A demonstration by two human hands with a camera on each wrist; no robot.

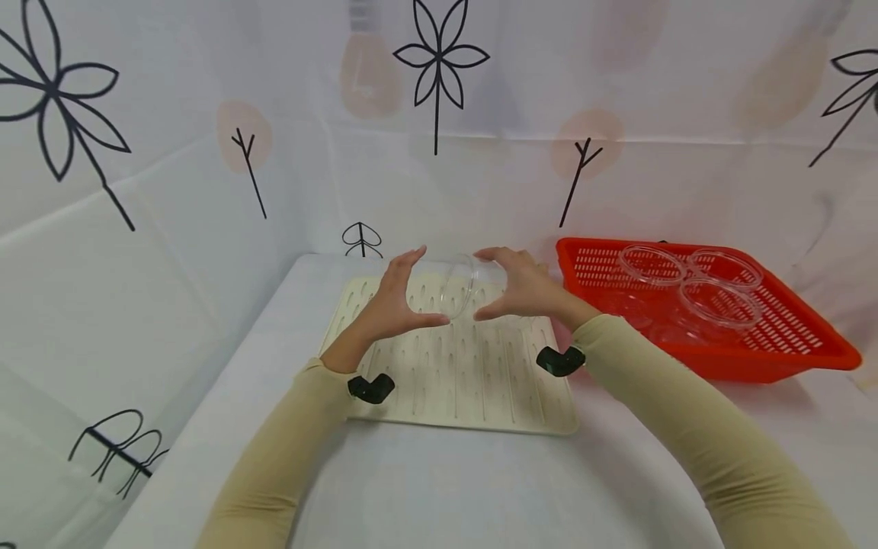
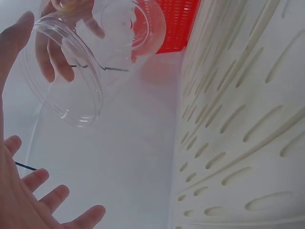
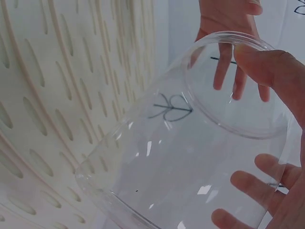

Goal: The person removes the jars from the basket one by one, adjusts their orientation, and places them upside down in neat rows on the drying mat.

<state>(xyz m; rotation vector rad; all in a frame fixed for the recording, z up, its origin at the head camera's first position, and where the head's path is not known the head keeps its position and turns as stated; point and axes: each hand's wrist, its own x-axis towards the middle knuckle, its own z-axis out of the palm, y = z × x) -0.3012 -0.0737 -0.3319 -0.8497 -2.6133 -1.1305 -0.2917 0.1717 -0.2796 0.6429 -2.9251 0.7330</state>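
A clear, round plastic jar (image 1: 458, 286) is held on its side above a cream ridged mat (image 1: 453, 381). My right hand (image 1: 524, 286) grips it, the thumb at the rim and the fingers along the wall, as the right wrist view shows. Facing the jar's mouth, my left hand (image 1: 394, 301) has its thumb and fingers spread apart. In the left wrist view the left thumb (image 2: 16, 38) is close to the jar's rim (image 2: 90, 90); whether it touches I cannot tell. The other left fingers stand off from the jar.
To the right, a red perforated plastic basket (image 1: 761, 364) holds several clear round containers (image 1: 720, 305) with their rims upward. The mat lies on a white-covered table (image 1: 439, 488). A white cloth (image 1: 480, 183) printed with black plants hangs behind and at the left.
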